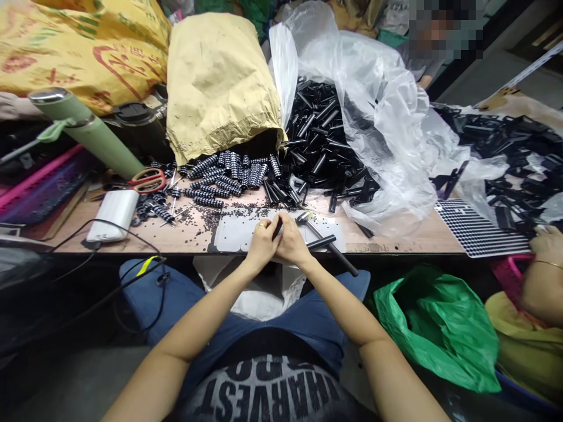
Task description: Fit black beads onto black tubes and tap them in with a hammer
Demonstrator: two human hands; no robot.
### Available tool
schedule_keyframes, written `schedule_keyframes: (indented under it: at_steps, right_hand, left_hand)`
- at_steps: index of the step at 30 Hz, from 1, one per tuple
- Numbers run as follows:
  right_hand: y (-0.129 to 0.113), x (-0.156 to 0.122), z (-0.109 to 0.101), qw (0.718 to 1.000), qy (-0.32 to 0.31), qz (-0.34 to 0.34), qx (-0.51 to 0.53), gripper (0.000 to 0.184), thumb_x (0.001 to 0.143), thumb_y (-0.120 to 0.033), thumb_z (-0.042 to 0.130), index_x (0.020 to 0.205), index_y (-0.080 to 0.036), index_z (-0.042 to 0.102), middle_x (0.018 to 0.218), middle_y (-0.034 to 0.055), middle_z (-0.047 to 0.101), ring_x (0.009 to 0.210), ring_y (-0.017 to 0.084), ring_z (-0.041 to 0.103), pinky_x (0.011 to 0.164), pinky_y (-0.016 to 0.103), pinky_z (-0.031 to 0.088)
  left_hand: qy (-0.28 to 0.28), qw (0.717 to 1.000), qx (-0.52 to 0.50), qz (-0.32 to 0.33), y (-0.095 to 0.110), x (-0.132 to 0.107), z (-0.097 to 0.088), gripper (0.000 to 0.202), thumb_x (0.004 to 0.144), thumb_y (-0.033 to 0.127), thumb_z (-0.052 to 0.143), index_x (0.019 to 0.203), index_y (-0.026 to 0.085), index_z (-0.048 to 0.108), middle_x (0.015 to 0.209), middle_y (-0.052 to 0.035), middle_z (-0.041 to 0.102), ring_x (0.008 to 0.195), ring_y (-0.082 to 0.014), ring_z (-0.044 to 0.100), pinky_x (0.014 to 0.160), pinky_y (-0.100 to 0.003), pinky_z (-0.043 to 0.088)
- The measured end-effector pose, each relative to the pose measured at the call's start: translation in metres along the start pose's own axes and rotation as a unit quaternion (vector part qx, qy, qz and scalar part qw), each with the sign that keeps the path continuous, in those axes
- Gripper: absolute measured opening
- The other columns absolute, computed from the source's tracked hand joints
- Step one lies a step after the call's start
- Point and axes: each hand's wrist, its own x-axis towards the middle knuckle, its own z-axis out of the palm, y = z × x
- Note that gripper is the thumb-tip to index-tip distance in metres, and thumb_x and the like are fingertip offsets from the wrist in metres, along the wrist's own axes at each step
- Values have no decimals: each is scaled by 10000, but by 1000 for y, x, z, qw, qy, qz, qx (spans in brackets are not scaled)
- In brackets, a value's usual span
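Both of my hands meet over a pale flat mat [229,231] at the table's front edge. My left hand [263,239] is closed, its fingers on a small black plastic piece [277,227]. Closed against the same piece is my right hand [291,239]; the fingers cover most of it. Just right of my right hand lie a hammer [336,253] with a dark grip past the table edge, and a black tube [322,242]. Behind my hands spreads a big heap of black plastic tubes [316,135]. Striped black-and-white ribbed pieces [237,170] are piled to its left.
Tiny black bits [193,225] litter the table. Left stand a white power bank [112,215] with a cable, red-handled scissors [148,180] and a green bottle [94,135]. A paper sack [220,82] and clear plastic [378,123] rise behind. Another person's hand [548,243] works at right, above a green bag [440,328].
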Motion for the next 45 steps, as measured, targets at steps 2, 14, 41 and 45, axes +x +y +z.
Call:
schedule_keyframes:
  at_steps: [2, 14, 41, 45]
  right_hand:
    - [4, -8, -13, 999, -12, 11, -43, 879, 710, -194, 668, 1459, -111, 216, 1451, 221, 323, 1380, 331, 295, 1131, 507, 308]
    - [85, -20, -119, 976, -18, 27, -215, 247, 927, -232, 427, 998, -162, 653, 1028, 127, 612, 997, 245, 545, 929, 402, 432]
    - [-47, -68, -70, 974, 66, 155, -148, 405, 1017, -407, 213, 982, -180, 546, 705, 46, 634, 587, 176, 595, 570, 259, 372]
    - [-55, -65, -48, 981, -35, 103, -159, 400, 1002, -417, 255, 868, -201, 564, 746, 76, 655, 577, 199, 605, 519, 284, 363]
  left_hand:
    - [-25, 990, 115, 72, -10, -3, 5, 407, 875, 162, 520, 1277, 113, 562, 1019, -142, 595, 975, -239, 566, 896, -400, 489]
    - [-85, 937, 254, 225, -34, -1, -5, 347, 934, 121, 430, 1251, 140, 569, 1047, -141, 637, 860, -205, 597, 763, -335, 463]
    - [-119, 905, 357, 198, 2, -20, 16, 581, 949, 355, 359, 1410, 1, 374, 1448, -231, 413, 1382, -323, 321, 1129, -525, 202]
    - [-130, 900, 365, 202, 1, -25, 28, 586, 921, 263, 350, 1406, -66, 336, 1474, -266, 350, 1399, -341, 294, 1139, -497, 216]
